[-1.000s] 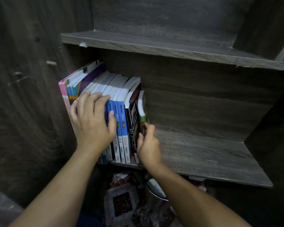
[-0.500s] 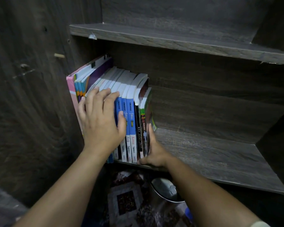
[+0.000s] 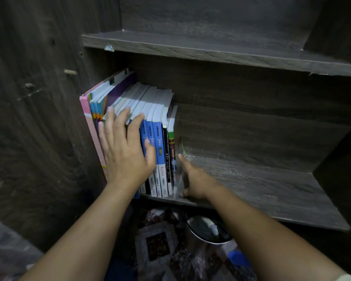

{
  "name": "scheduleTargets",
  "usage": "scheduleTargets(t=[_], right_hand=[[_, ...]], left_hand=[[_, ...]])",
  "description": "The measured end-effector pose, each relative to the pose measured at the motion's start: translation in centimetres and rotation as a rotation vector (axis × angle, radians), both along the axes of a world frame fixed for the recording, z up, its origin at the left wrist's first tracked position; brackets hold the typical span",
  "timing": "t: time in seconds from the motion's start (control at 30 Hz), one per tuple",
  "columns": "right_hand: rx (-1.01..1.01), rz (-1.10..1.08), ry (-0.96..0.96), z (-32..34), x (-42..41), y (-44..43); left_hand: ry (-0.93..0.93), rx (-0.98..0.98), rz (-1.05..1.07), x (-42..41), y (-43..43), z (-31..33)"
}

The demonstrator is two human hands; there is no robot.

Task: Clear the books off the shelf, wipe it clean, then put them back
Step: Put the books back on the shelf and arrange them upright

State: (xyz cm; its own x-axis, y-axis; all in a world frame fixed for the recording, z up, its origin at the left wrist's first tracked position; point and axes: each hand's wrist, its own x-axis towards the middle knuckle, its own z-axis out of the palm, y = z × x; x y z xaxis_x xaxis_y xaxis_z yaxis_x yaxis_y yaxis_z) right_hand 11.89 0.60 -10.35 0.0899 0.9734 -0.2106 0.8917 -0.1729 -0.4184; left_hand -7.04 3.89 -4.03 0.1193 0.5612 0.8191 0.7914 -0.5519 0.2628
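Note:
A row of books (image 3: 158, 138) stands upright at the left end of the dark wooden shelf (image 3: 261, 185), leaning against the left side panel. It runs from a tall pink book (image 3: 89, 126) through several blue-spined ones to a thin green-and-black book (image 3: 171, 151) at the right end. My left hand (image 3: 126, 153) lies flat with spread fingers against the spines in the middle of the row. My right hand (image 3: 195, 177) presses straight fingers against the cover of the rightmost thin book, low near the shelf's front edge.
An upper shelf (image 3: 211, 51) runs above the books. The right part of the lower shelf is bare wood. Below the shelf, on a patterned rug (image 3: 158, 244), stands a round metal bin (image 3: 207, 230); a blue object (image 3: 237, 258) lies beside it.
The thin rightmost book, held tilted away from the row a second ago, now stands against it. My right hand has flattened against its cover. My left hand stays on the spines.

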Motion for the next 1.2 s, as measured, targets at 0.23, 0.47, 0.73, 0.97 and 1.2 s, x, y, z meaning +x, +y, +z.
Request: scheduleTargets(t=[0.23,0.47,0.73,0.97,1.2], right_hand=[[0.189,-0.034,-0.516,6.0,2.5,-7.4],[0.265,-0.222,-0.635,10.2,7.5,-19.4],[0.145,-0.482,-0.607,10.0,14.2,-35.3],[-0.216,-0.642,-0.473,4.0,19.4,-46.3],[-0.393,-0.751,-0.313,-7.1,24.0,-53.8]], left_hand=[[0.075,0.01,-0.164,2.8,-4.6,-0.3],[0.341,-0.138,-0.355,9.2,-11.7,-0.3],[0.571,-0.174,-0.791,21.0,-23.8,-1.2],[0.807,-0.265,-1.196,30.0,-32.5,-4.7],[1.061,-0.418,-1.289,37.7,-38.5,-10.1]])
